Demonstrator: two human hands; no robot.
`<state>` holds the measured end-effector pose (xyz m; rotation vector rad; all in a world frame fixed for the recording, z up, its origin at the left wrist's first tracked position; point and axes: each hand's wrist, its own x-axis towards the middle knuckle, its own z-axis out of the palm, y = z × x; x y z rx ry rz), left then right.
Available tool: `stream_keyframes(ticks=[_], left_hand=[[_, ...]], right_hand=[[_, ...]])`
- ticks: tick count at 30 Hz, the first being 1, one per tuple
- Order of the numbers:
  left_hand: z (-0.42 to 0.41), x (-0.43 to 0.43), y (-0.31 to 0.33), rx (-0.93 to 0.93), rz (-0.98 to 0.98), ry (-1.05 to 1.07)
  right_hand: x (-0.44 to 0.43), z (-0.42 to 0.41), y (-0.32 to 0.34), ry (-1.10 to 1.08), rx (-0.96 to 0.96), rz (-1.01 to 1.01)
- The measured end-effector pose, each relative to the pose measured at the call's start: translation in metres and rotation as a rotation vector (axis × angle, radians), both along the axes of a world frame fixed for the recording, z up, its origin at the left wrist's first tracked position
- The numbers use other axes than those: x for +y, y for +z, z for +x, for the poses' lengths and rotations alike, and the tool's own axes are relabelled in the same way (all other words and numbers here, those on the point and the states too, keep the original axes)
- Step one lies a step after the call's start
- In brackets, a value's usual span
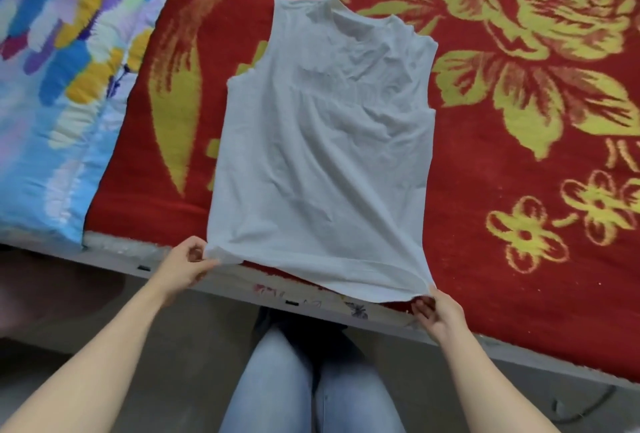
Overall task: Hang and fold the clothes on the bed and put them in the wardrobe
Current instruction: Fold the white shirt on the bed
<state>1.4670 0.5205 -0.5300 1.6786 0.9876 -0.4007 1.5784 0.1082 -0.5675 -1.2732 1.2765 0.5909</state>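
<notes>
A pale grey sleeveless top lies spread flat on the red bed cover, its neck pointing away from me and its hem at the near edge of the bed. My left hand pinches the hem's left corner. My right hand pinches the hem's right corner. The hem between the two hands hangs slightly over the bed edge.
A folded quilt with blue, purple and yellow patches lies on the bed to the left of the top. The bed's pale edge runs across in front of my legs. Grey floor lies below.
</notes>
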Motion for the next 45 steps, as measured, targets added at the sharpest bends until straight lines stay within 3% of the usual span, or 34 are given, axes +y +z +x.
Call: stream_keyframes(ticks=[6,9,12,16,18,21,26,30,31,33,36,38,45], left_hand=[[0.002,0.006,-0.004,-0.035,0.507,0.085],[-0.002,0.002,-0.006,0.029,0.679,0.111],[-0.005,0.002,-0.008,0.063,0.756,0.124],[-0.006,0.012,-0.008,-0.054,0.712,0.245],[-0.004,0.022,-0.002,-0.144,0.703,0.359],[-0.005,0.035,0.001,-0.224,0.621,0.509],[-0.011,0.039,-0.012,-0.093,0.477,0.314],[-0.002,0.038,-0.014,-0.137,0.242,0.375],[0.000,0.038,-0.014,-0.139,0.259,0.379],[0.003,0.040,-0.009,-0.114,0.488,0.271],[0.006,0.047,0.001,-0.057,0.883,-0.008],[0.005,0.052,0.001,0.001,0.983,-0.193],[-0.006,0.034,-0.026,0.101,0.663,-0.485]], right_hand=[[0.005,0.001,-0.012,-0.119,-0.017,0.087],[0.019,0.000,-0.020,-0.103,-0.052,0.015],[0.031,-0.011,-0.031,-0.012,-0.055,-0.227],[0.031,-0.020,-0.038,0.203,-0.258,-0.438],[0.019,-0.017,-0.038,0.421,-0.310,-0.432],[-0.006,-0.013,-0.035,0.611,-0.212,-0.243],[-0.029,-0.014,-0.031,0.556,-0.024,-0.023],[-0.027,-0.010,-0.028,0.330,0.026,0.000],[-0.027,-0.008,-0.029,0.285,0.037,0.013],[-0.029,-0.005,-0.029,0.189,0.066,0.057],[-0.036,0.001,-0.030,0.046,0.133,0.088],[-0.037,0.002,-0.031,0.016,0.157,0.041],[-0.022,0.000,-0.041,-0.003,0.151,-0.142]])
